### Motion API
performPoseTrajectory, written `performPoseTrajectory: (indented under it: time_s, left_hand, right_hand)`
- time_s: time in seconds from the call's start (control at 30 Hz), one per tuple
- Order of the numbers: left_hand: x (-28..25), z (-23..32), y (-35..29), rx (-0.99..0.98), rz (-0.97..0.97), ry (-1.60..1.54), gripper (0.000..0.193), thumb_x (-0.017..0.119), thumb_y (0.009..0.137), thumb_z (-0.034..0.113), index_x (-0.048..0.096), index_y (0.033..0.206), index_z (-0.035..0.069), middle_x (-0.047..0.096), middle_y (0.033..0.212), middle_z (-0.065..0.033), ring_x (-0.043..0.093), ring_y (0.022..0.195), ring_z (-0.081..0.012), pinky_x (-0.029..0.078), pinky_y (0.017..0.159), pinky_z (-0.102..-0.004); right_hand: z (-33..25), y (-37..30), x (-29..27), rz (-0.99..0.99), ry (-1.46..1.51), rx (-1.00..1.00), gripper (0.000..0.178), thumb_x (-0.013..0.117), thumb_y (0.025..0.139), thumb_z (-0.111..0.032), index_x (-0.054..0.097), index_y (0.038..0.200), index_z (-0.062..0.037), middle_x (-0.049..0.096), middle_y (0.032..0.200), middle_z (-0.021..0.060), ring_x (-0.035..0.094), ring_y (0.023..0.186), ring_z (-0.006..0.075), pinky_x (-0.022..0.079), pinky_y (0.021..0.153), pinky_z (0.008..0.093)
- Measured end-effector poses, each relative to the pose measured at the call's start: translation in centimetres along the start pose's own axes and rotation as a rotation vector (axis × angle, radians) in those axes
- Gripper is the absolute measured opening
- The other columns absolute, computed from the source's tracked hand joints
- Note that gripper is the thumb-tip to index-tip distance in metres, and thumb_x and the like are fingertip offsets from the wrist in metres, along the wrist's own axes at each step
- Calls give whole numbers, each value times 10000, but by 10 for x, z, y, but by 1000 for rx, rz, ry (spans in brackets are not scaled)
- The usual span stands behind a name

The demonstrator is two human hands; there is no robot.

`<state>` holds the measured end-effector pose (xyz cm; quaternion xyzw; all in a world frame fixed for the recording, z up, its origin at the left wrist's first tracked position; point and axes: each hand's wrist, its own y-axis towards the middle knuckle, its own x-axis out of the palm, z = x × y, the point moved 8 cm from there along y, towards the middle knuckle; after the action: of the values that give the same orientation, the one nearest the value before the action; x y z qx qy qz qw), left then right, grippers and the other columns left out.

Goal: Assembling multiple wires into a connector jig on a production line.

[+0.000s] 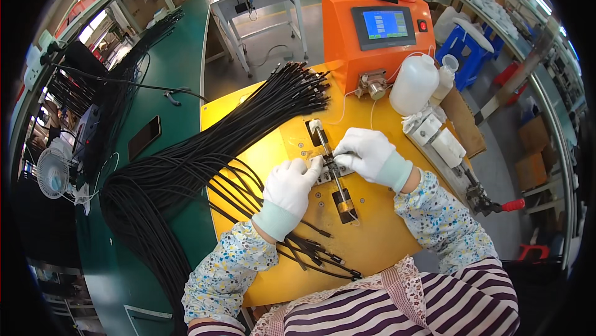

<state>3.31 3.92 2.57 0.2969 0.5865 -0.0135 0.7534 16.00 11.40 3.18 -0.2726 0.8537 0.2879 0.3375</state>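
Both my hands wear white gloves and meet at a small metal fixture on the yellow work plate. My left hand is closed, thumb and fingertips at the fixture's left side. From the right, my right hand pinches at its top. Whatever lies between the fingertips is too small and covered to make out. A slim cylinder extends from the fixture toward me. Left of my hands lies a large bundle of black cables; several loose cable ends with connectors lie below my left wrist.
An orange machine with a lit screen stands behind. Beside it are a white plastic bottle, a smaller bottle and a lever clamp with a red handle. The green table at left bears a phone and a fan.
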Motion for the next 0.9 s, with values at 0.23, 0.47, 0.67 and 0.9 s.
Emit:
performPoseTrajectory:
  time_s: [0.23,0.47,0.67,0.9]
  left_hand:
    - [0,-2,-3,25,-52,96,413,590,790,42,625,1195,108,529,793,-36,549,761,-213,445,685,-334]
    - [-5,4,3,67,-42,75,401,562,792,83,628,1187,102,534,815,-40,562,763,-218,467,667,-345]
    - [-2,-6,-3,47,-63,87,408,578,787,74,623,1192,100,538,812,-45,561,769,-222,462,680,-345]
    - [-5,-9,1,0,-39,43,356,638,768,79,628,1123,103,554,823,-49,560,789,-238,450,707,-356]
  right_hand:
    - [-12,94,9,-18,-338,-84,231,672,812,-222,655,986,-70,620,965,108,631,902,301,519,787,390]
    - [-2,175,47,-253,-706,-136,274,685,798,-180,674,1056,-90,658,1004,146,649,984,286,526,832,404]
    - [-5,187,68,-346,-795,-241,270,642,823,-164,676,1083,-98,688,884,138,682,899,293,534,792,381]
    - [-68,160,9,-33,-718,-387,151,573,857,-146,658,973,-101,690,808,99,693,871,280,545,717,358]
